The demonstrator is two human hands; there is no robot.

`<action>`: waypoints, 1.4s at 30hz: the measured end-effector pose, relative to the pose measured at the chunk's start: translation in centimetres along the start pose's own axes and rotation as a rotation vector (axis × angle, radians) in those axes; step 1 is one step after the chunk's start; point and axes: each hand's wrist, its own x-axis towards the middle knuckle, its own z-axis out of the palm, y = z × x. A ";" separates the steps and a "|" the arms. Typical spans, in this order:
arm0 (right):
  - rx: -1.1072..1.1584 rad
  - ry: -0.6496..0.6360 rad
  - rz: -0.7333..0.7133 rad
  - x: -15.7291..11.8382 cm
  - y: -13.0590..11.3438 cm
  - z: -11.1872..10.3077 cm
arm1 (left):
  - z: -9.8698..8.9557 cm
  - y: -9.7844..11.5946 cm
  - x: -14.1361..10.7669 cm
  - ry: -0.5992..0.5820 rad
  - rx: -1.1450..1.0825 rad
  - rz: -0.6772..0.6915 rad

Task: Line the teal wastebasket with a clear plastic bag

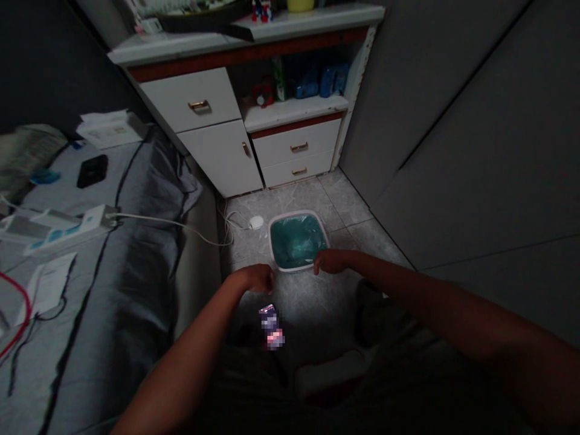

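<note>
A small bin (270, 244) with a pale rim and a teal liner stands on the tiled floor. Just below its left corner is my left hand (259, 278), its fingers curled; whether anything is inside them is too dark to tell. My right hand (330, 261) is at the bin's lower right corner, fingers bent downward and closed, with any held item hidden. Below my left hand, a lit phone (272, 327) shows a blurred screen.
A white cabinet (217, 160) with drawers stands ahead. On the left, a grey-covered bed (140, 260) carries a power strip (86, 226), papers and a black object. A white cable (181, 225) runs down to the floor. Grey panels rise on the right.
</note>
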 end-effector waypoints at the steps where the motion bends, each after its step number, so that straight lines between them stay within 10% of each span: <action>1: -0.002 -0.008 -0.008 -0.1 -0.4 -0.5 | 0.1 0.0 0.0 -0.015 -0.016 0.002; 13: 0.175 0.291 -0.020 -3.5 -5.5 -12.5 | -0.2 -0.4 0.5 0.284 0.114 -0.118; 22: -0.103 0.841 0.044 1.9 -6.5 -20.5 | 0.4 -0.7 0.2 0.228 0.148 -0.167; 42: -0.469 0.834 0.190 1.4 -5.9 -19.2 | -1.1 -2.9 0.8 0.404 0.027 -0.296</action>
